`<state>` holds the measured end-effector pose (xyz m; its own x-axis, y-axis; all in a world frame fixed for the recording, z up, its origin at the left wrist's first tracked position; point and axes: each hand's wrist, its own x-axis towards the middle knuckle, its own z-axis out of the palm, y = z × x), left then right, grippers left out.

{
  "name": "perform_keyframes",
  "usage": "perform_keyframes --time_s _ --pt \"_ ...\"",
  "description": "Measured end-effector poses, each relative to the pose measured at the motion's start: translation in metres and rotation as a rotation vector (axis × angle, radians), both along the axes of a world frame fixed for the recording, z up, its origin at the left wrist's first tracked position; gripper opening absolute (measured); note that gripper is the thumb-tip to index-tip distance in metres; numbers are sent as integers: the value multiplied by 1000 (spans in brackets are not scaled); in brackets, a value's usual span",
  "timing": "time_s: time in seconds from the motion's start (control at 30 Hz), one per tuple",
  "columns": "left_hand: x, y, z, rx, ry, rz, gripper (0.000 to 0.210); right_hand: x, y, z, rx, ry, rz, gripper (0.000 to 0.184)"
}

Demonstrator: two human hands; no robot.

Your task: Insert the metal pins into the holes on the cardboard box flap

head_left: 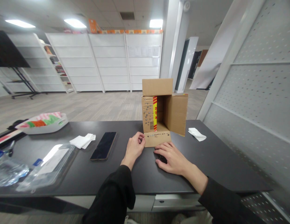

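A cardboard box [148, 116] stands with its open side facing me and its flaps spread. Small grey round studs dot its left front flap beside a yellow and red tape strip [155, 113]. Its lower flap [156, 142] lies toward me, with a row of dark holes or dots. My left hand [135, 145] is at that flap's left edge, thumb and fingertips pinched together; anything between them is hidden. Below the flap's right part, my right hand [170, 158] curls over a small black object [161, 157] on the table, partly covered by the fingers.
On the dark table [145, 174] lie a phone [104, 146], folded tissues [83, 141], another tissue [197, 134] and a clear plastic case [53, 165]. Farther left are a water bottle [9, 169] and a white tray [45, 128]. A perforated panel [257, 87] rises at the right.
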<state>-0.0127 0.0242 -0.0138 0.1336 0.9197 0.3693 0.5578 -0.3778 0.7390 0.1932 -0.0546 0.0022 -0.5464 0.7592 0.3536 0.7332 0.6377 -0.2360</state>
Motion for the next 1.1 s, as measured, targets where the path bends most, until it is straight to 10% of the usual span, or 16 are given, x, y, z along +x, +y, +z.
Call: perform_keyframes --time_s 1.1 --pt "0 -1 3 -11 -14 -8 10 -3 17 -9 162 -14 -82 34"
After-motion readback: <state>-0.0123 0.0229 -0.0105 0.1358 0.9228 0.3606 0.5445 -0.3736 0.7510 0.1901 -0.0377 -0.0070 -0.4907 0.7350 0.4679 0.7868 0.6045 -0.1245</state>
